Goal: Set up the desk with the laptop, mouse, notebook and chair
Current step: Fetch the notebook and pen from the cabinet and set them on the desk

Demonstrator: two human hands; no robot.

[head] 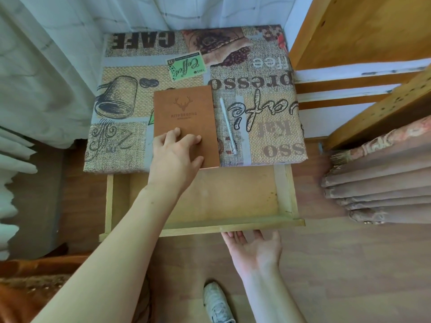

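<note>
notebook step: left hand (173,157) lies flat, fingers (194,139) spread, on the notebook (185,117) beside the pen (228,125); right hand (254,247), open-palmed, cups the drawer (233,226) front. next, probably shut it.

- desk (268,136) has a printed cloth cover, coarse burlap-looking weave, matt
- notebook (186,113) cover looks like brown leather or faux suede, matt, with a stamped deer head
- pen (227,122) is glossy clear-ish plastic
- drawer (233,226) is bare pale wood, unvarnished; bottom panel smooth and a bit stained
- floor (349,264) is wood-look laminate, slight sheen
- curtain (46,66) is thin pale cloth
</note>
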